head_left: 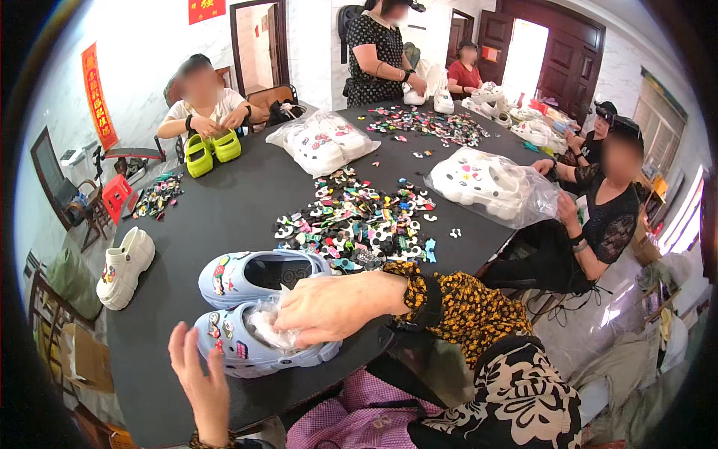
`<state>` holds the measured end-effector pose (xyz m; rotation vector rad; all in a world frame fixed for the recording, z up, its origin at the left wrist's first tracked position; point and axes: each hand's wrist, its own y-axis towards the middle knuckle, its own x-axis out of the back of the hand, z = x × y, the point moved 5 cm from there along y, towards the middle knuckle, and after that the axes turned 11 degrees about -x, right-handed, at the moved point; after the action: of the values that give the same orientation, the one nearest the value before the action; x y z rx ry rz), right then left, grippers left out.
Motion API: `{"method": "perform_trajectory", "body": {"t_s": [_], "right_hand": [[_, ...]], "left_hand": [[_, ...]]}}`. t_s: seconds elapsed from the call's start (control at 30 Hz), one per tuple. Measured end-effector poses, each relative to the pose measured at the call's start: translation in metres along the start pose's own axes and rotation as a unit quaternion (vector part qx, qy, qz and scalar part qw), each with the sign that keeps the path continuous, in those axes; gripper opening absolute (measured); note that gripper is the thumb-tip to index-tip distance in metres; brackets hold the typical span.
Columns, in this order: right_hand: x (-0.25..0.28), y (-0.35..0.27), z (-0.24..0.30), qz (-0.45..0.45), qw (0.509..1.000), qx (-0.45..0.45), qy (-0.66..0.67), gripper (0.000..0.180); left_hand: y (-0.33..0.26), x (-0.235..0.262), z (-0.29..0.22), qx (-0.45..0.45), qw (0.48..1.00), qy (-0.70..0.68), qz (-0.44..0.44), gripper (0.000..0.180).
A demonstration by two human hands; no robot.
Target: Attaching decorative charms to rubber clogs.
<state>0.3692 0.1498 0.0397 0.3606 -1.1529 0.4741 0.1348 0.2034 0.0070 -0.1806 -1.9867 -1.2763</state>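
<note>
A pair of light blue clogs lies side by side on the dark table in front of me. The far clog (212,293) and the near clog (288,360) both carry colourful charms on their toes. My right hand (333,307) reaches into the near clog's opening, its fingers closed on a crumpled, whitish see-through wrapping (262,324). Part of that wrapping is hidden under the fingers. By the near clog's toe, my left hand (200,378) is raised with its fingers apart, holding nothing.
Loose charms (359,221) are heaped beyond the clogs. A white clog (126,268) stands at the left. Bagged white clogs (486,187) lie farther right, another bag (321,142) farther back. Across the table a person holds green clogs (200,156); other people work around it.
</note>
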Motion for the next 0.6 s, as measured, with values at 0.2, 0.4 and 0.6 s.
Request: {"method": "perform_trajectory", "body": {"t_s": [0.2, 0.4, 0.6], "right_hand": [[-0.013, 0.017, 0.000, 0.044, 0.999, 0.024, 0.005, 0.029], [-0.033, 0.039, -0.008, 0.056, 0.992, 0.111, 0.019, 0.026], [-0.040, 0.049, 0.013, -0.053, 0.991, 0.108, -0.055, 0.034]], "left_hand": [[-0.024, -0.022, 0.031, 0.170, 0.967, -0.170, 0.087, 0.058], [-0.023, -0.025, 0.030, 0.151, 0.972, -0.156, 0.090, 0.062], [-0.027, -0.022, 0.033, 0.155, 0.973, -0.141, 0.094, 0.063]]}}
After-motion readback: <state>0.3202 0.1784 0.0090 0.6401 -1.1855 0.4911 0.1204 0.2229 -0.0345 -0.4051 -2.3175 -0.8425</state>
